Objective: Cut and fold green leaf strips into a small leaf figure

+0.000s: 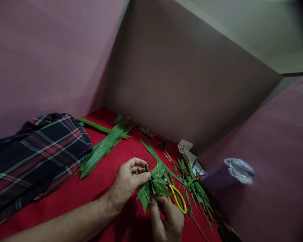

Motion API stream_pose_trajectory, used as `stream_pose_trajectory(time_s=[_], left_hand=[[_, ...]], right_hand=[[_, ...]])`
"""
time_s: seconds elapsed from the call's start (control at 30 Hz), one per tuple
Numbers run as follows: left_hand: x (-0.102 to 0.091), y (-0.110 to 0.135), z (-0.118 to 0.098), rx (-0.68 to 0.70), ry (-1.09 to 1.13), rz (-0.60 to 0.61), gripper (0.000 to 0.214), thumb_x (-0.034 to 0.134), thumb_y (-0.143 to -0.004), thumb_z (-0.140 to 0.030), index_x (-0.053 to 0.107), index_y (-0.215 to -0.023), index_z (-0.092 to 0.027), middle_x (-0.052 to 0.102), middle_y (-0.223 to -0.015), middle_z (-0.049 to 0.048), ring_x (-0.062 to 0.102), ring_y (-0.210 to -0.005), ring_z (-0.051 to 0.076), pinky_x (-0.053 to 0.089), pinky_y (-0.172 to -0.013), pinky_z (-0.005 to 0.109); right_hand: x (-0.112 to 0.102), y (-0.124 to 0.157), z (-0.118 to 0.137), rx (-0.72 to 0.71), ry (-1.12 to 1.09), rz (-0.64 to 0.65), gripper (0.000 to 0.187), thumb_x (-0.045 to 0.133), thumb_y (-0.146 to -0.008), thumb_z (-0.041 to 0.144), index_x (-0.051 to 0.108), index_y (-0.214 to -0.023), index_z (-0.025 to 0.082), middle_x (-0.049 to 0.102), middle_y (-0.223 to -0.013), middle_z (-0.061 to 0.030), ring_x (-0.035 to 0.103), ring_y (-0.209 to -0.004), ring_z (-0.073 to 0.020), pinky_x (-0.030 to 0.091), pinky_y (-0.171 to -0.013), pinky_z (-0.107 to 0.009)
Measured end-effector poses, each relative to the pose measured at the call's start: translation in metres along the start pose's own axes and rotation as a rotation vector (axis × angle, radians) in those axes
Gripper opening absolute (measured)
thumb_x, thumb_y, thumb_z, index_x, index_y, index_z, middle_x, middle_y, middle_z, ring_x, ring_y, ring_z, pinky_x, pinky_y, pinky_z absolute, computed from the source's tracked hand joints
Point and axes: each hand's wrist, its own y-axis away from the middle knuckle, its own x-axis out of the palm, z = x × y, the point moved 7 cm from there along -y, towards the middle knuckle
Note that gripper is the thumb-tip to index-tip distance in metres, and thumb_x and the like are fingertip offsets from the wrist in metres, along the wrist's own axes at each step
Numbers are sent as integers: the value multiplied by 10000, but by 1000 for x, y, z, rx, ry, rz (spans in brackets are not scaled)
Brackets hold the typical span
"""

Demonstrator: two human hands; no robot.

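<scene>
Pinching leaf star (pixel 161 189): left hand (pixel 130 181), right hand (pixel 168 218); its tips point right and downward, long axis unclear.

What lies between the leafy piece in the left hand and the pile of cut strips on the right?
The yellow-handled scissors, partly hidden by the leafy piece, and part of a long green strip show there in the head view.

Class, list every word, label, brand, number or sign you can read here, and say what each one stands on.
No text can be read in the picture.
Upper paper: dark marks, too small and blurred to tell whether they are writing.
Scissors: no readable brand.
Clear wrapping: no readable label.
</scene>
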Motion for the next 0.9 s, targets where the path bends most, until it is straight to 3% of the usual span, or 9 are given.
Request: stream_pose_trajectory(time_s=[0.63, 0.9], left_hand=[[1, -1, 3, 8, -20, 19, 253, 671, -636, -183, 519, -834, -143, 563, -691, -13, 528, -633, 101, 424, -600, 235], [-2, -2, 2, 6, -17, -2, 259, 678, -623, -184, 524, -829, -148, 569, -697, -11, 533, -635, 104, 428, -598, 236]], right_hand=[[2, 3, -3, 22, -7, 35, 185, 464, -814, 187, 534, -643, 186, 464, -504, 25, 443, -448, -116, 315, -492, -234], [6, -3, -2, 93, -131, 89, 87, 489, -795, 181, 575, -784, 187, 527, -546, 10, 472, -472, -129, 326, -491, -245]])
